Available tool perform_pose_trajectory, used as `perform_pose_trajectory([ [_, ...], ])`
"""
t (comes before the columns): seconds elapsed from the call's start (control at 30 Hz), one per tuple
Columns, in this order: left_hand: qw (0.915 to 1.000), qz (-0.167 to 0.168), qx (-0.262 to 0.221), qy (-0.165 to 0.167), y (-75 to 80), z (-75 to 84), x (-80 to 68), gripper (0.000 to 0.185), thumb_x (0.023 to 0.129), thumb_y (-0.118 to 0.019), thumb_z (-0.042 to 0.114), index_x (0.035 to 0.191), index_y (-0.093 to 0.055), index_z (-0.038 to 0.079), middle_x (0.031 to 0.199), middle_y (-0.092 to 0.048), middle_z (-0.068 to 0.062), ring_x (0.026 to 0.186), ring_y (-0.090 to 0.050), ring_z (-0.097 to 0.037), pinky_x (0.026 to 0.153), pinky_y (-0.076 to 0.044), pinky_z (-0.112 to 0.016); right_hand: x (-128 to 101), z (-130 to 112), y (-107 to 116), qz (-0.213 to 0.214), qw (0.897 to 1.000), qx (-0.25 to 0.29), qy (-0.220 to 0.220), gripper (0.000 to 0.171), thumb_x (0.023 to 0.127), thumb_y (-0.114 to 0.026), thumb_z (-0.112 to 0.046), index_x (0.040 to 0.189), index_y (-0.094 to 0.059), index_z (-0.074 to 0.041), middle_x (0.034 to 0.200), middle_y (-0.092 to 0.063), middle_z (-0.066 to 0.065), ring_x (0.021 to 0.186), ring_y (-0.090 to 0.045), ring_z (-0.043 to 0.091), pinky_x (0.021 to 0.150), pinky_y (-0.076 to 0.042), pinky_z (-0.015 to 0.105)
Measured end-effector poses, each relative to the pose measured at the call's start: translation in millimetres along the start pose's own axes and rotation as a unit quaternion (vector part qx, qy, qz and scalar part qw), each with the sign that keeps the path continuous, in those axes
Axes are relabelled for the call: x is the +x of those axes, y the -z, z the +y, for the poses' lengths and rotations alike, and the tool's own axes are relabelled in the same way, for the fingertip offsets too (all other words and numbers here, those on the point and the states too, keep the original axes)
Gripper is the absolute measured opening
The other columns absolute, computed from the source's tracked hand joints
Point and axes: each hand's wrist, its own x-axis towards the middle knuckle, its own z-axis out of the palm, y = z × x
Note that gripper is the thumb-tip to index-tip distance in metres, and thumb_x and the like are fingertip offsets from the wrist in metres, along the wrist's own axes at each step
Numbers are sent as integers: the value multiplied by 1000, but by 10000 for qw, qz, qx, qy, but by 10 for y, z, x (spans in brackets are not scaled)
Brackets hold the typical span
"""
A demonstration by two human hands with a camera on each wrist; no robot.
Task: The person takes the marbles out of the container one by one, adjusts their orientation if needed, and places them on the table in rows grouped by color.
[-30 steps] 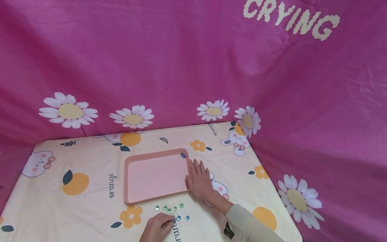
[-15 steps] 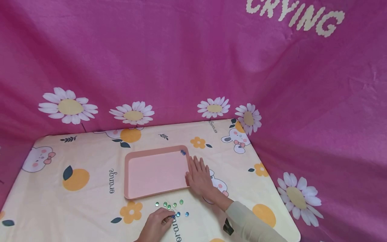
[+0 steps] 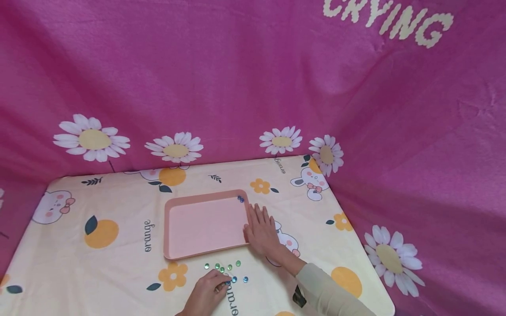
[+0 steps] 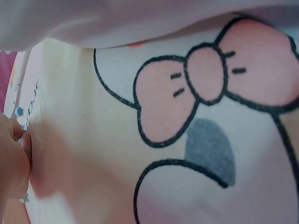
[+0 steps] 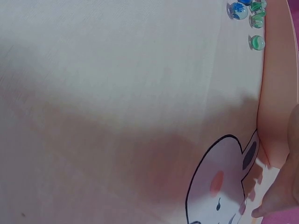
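In the head view, my left hand [image 3: 206, 290] is at the tray's near side, thumb and fingertips pinching a blue marble [image 3: 228, 282] mostly covered by them. Just right of those fingertips lies another blue marble [image 3: 234, 279], with one more blue marble [image 3: 246, 279] farther right. Several green marbles [image 3: 222, 270] are scattered between this hand and the pink tray [image 3: 167, 232]. Two dark blue marbles [image 3: 240, 199] sit in the tray's far right corner. My right hand [image 3: 262, 232] rests against the tray's right side with fingers extended. The left wrist view shows only part of the left hand [image 4: 13, 163].
A cream cloth [image 3: 126, 281] printed with oranges, flowers and rabbits covers the table. Behind it and along the right hangs a magenta curtain [image 3: 221, 79] with daisies. A small black object [image 3: 299, 296] shows beneath the right sleeve [image 3: 328, 292].
The head view has tilted slightly, shifting the whole scene up a little. The left hand keeps to the same blue marble, and the right hand stays at the tray's side.
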Motion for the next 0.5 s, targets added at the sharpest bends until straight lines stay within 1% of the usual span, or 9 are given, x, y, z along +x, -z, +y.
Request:
perform_pose_trajectory([
  [0.17, 9999, 49, 61, -111, -8, -2, -3, 21, 84, -77, 4, 103, -77, 13, 90, -57, 12, 75, -48, 0, 64, -49, -22, -1, -1, -1, -19, 10000, -24, -35, 65, 106, -36, -38, 160, -14, -10, 164, -15, 16, 149, -11, 41, 114, -18, 63],
  [0.33, 9999, 56, 23, -130, -15, -13, -14, 22, 84, -77, 4, 104, -77, 14, 93, -58, 11, 76, -49, 0, 66, -50, -22, -7, -4, 8, -55, 10000, -54, -22, 65, 106, -36, -39, 160, -13, -10, 164, -15, 16, 149, -11, 41, 114, -19, 64],
  [0.5, 9999, 8, -22, -130, 9, -2, -7, 23, 85, -76, 5, 106, -76, 13, 94, -57, 10, 76, -48, 0, 64, -49, -22, -7, -5, 8, -15, 10000, -46, 3, 65, 106, -35, -38, 160, -14, -10, 164, -15, 16, 149, -11, 41, 114, -18, 63],
])
